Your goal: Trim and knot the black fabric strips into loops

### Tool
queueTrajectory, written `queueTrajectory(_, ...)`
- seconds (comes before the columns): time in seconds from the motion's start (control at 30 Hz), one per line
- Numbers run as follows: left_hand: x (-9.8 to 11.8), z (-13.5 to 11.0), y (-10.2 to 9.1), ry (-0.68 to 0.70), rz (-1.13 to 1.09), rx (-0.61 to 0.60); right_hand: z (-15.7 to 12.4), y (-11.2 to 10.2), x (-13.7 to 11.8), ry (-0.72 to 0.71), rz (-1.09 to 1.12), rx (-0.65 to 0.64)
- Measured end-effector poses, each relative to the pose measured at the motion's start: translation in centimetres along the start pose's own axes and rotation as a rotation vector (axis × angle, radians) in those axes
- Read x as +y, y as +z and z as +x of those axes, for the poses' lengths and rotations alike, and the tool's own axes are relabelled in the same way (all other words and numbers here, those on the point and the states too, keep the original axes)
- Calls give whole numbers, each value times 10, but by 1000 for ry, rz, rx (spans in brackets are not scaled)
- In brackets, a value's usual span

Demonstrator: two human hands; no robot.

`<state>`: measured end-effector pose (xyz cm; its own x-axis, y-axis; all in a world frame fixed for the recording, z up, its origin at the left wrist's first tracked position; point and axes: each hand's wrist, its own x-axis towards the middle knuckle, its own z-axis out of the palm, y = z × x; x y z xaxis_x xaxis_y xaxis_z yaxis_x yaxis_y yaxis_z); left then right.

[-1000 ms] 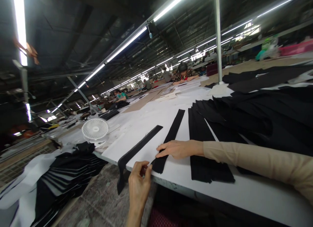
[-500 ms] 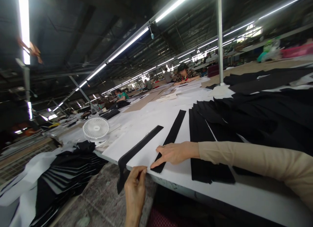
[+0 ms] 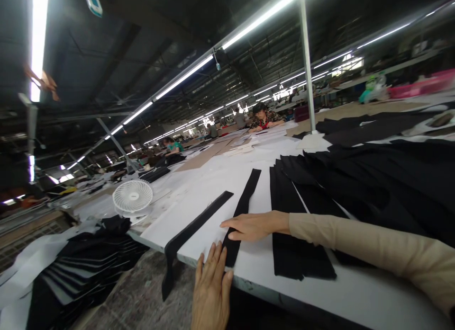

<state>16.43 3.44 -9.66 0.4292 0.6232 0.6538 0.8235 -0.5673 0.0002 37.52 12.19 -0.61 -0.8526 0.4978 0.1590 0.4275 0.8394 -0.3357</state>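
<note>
A narrow black fabric strip (image 3: 246, 197) lies on the white-covered table, its near end close to the edge. Across its middle rests my right hand (image 3: 252, 226), fingers stretched out and pointing left. My left hand (image 3: 212, 282) is at the table edge, palm down with fingers extended, the fingertips by the strip's near left side. Neither hand grips anything that I can see. To the left, a second black strip (image 3: 202, 220) lies at a slant, and its near end hangs over the edge. Right of my right hand spread overlapping black fabric pieces (image 3: 289, 256).
A white fan (image 3: 132, 196) stands on the table at the left. Below it is a layered stack of black and white fabric (image 3: 81, 259). A metal pole (image 3: 307, 65) rises from the table. Further back, a person in a patterned top (image 3: 266, 119) leans over the table.
My left hand has gone from a pinch at the edge to lying flat with fingers extended, further right. The strip under my right hand has shifted and now bends slightly. The view has tilted a little.
</note>
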Motion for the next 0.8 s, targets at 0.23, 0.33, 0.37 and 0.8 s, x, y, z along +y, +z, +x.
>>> queueTrajectory(0.23,2,-1,-18,193,110,22,-5,-18,74,357,-210,44)
queueTrajectory(0.33,28,-2,-17,159,18,38,-6,-28,87,437,-241,70)
queueTrajectory(0.37,39,0,-18,151,-49,22,-5,-29,88,443,-244,68)
queueTrajectory(0.8,-76,73,-11,-322,19,-217,-27,-52,115,606,-315,7)
